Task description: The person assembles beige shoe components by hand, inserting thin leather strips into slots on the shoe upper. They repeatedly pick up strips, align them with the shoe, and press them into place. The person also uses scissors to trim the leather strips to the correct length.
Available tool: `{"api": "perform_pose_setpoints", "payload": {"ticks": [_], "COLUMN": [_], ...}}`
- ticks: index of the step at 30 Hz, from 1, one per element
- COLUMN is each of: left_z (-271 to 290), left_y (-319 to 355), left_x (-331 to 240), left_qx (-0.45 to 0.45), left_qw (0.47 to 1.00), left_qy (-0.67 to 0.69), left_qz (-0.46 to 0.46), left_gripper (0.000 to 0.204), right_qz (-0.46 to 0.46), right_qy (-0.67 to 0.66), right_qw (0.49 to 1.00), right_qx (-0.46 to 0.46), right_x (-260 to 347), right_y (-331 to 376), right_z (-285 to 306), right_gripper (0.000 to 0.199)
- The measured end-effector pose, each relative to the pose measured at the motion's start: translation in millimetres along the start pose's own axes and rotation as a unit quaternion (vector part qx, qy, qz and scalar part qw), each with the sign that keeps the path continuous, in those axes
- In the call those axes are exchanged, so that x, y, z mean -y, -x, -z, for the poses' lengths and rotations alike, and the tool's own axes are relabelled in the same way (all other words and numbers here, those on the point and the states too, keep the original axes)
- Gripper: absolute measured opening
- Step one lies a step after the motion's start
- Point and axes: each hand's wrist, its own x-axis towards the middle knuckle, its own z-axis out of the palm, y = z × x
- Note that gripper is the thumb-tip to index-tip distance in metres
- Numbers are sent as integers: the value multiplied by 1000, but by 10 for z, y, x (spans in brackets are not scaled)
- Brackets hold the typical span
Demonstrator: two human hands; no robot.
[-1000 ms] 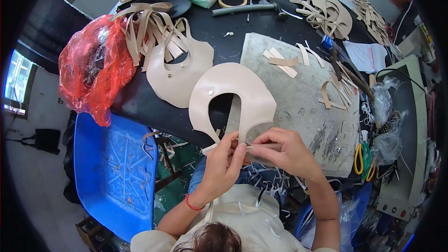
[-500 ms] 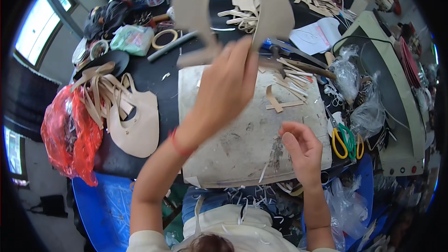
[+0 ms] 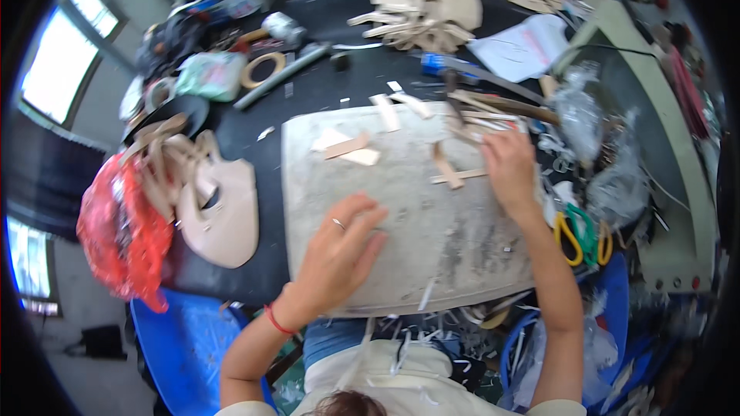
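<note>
My left hand [image 3: 339,254] hovers over the near left of a grey, stained work board [image 3: 401,223], its fingers stretched and nothing in them. My right hand [image 3: 510,169] reaches to the board's far right, fingers extended beside a bunch of thin white and tan strips [image 3: 482,117]; their tips partly blur into the strips. Left of it, a curled tan strip [image 3: 445,163] lies across a pale one. Short beige and white strips [image 3: 347,146] lie at the board's far left. Beyond the board rests a pile of beige leather-like cut pieces [image 3: 420,0] with narrow straps.
More beige pieces [image 3: 223,216] lie at left beside a red plastic bag [image 3: 123,223]. Yellow- and green-handled scissors [image 3: 578,235], clear plastic bags [image 3: 617,185] and a grey-green machine [image 3: 663,146] stand right. A hammer-like tool [image 3: 455,96] sits at the board's far edge. Blue bins [image 3: 181,347] flank me.
The U-shaped beige piece has left my left hand and lies on the far pile. My left hand has dropped back toward me; my right hand has moved forward to the strips.
</note>
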Motion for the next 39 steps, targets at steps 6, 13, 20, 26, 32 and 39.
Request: {"api": "perform_pose_setpoints", "payload": {"ticks": [6,13,20,26,32,39], "left_z": [81,-207,-178,-136,146,-67], "left_y": [725,907,906,937,838,916], "left_x": [-212,-349,-355,-345,-398,-383], "left_qx": [-63,-86,-112,-139,-78,-107], "left_qw": [990,831,780,801,958,892], "left_qy": [74,462,510,481,198,361], "left_qz": [102,297,344,328,195,250], "left_gripper": [26,19,15,9,5,5], "right_qz": [-81,7,40,71,185,16], "right_qy": [-33,-330,-355,-336,-276,-400], "right_qw": [996,938,927,928,928,902], "right_qx": [-26,109,115,142,168,164], "right_x": [179,1768,1909,1923,1921,1852], "right_y": [148,673,733,702,566,755], "right_z": [236,684,666,698,760,660], "right_gripper": [10,21,27,25,23,14]}}
